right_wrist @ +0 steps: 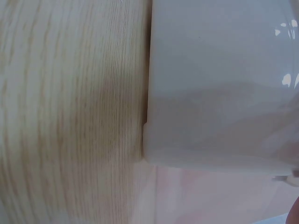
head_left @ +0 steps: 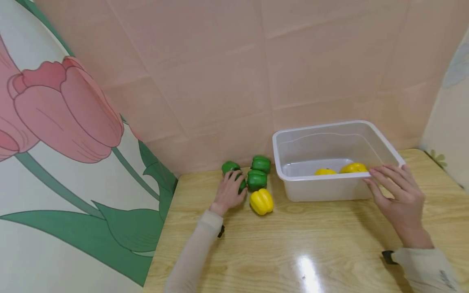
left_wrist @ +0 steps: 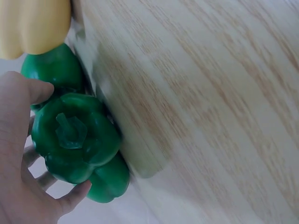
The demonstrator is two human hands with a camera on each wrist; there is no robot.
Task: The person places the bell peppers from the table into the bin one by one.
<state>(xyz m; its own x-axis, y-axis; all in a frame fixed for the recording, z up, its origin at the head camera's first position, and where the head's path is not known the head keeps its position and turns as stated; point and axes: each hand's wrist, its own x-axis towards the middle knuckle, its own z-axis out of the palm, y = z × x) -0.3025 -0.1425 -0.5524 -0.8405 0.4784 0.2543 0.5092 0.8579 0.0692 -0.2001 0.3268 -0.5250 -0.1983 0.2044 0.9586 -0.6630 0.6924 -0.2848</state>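
My left hand (head_left: pixel 230 193) reaches down to a cluster of green bell peppers. In the left wrist view its thumb and fingers curl round one green bell pepper (left_wrist: pixel 96 140), stem facing the camera. Another green pepper (head_left: pixel 230 166) lies just beyond the fingers, and two more green peppers (head_left: pixel 257 180) sit to the right. Nearer me lies a yellow bell pepper (head_left: pixel 261 202). At the front right corner of a whitish plastic bin (head_left: pixel 326 190), my right hand (head_left: pixel 401 199) pinches the rim. Two yellow peppers (head_left: pixel 353 167) lie inside it, partly hidden by the front wall.
The wood-grain table (head_left: pixel 264 252) meets a wall covered with pinkish sheeting (head_left: pixel 212 81) at the back. A wall with painted tulips (head_left: pixel 66 110) borders the left side. Another pale wall (head_left: pixel 452 114) stands at the right.
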